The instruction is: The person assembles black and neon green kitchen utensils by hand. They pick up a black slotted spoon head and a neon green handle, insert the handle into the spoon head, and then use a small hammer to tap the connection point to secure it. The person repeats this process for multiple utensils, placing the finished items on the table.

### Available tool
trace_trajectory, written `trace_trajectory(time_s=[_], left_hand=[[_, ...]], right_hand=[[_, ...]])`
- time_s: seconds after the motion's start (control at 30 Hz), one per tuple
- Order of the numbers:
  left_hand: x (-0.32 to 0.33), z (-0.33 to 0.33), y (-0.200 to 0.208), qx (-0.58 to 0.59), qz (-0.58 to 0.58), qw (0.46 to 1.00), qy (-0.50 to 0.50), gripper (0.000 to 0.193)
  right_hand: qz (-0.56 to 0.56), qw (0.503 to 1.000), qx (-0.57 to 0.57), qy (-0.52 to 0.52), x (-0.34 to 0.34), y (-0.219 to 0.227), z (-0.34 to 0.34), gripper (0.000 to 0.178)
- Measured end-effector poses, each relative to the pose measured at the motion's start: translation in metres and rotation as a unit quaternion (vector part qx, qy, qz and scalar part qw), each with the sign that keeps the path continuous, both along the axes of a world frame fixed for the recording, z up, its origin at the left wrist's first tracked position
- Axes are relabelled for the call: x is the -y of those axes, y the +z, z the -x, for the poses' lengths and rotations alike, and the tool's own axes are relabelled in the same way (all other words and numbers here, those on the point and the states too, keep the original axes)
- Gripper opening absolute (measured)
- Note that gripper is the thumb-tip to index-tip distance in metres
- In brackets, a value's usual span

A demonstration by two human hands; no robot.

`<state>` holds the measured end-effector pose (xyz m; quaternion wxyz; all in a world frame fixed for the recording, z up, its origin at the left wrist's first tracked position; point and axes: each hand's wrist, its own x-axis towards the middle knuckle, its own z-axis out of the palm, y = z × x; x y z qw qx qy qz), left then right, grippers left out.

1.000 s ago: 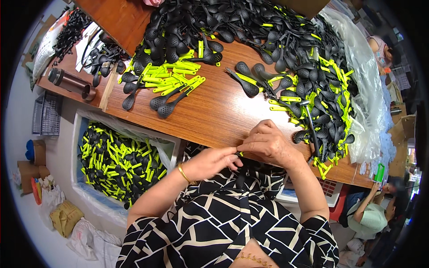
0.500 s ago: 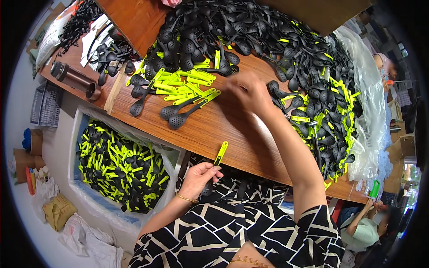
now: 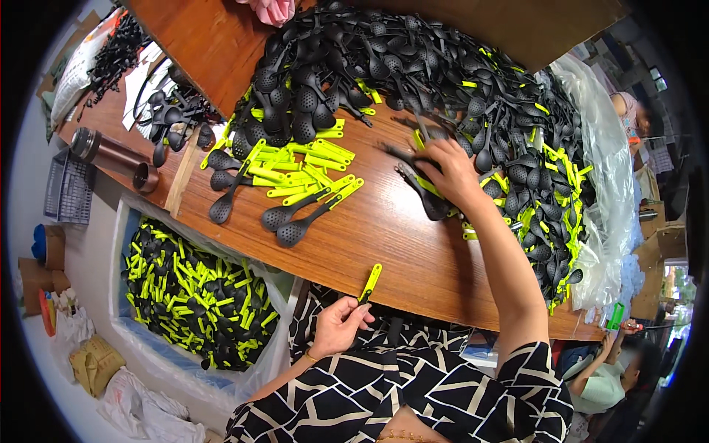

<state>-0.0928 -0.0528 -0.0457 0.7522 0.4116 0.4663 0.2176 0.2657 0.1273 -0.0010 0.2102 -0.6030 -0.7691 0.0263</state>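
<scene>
Near the table's front edge my left hand point(image 3: 341, 325) is closed on a spoon, whose lime-green and black handle point(image 3: 373, 280) points up and away from me; its bowl is hidden. Over the table, right of the middle, my right hand point(image 3: 449, 171) curls its fingers round black spoons point(image 3: 427, 198) with lime-green parts. Some of these are smeared by motion, and how many it grips I cannot tell. To its left lie loose lime-green handle pieces point(image 3: 325, 155) and, nearer me, black perforated spoons point(image 3: 292, 233) with lime-green handles fitted.
A large heap of black spoons point(image 3: 384, 59) covers the far side and right of the wooden table point(image 3: 354, 236). At lower left stands a lined bin point(image 3: 122, 295) full of lime-and-black spoons. A brown flask point(image 3: 111, 156) lies far left. Another person point(image 3: 605, 376) sits at right.
My right hand has moved right and nearer, from beside the loose handle pieces to the black spoons by the right-hand heap. My left hand still holds its spoon, slightly lower in view.
</scene>
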Motion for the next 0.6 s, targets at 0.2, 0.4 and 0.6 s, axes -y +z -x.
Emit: trace_trajectory(time_s=[0.2,0.4,0.6], left_hand=[[0.002,-0.001,0.001,0.006,0.011,1.0,0.009,0.014],[0.0,-0.003,0.016,-0.02,0.021,0.999,0.029,0.014],[0.0,-0.002,0.012,-0.013,0.017,0.999,0.039,0.013]], right_hand=[[0.023,0.996,-0.076,0.049,-0.007,0.034,-0.018,0.023],[-0.065,0.997,-0.04,-0.002,-0.123,0.007,0.033,0.022],[-0.09,0.983,0.136,-0.083,-0.141,-0.018,0.051,0.029]])
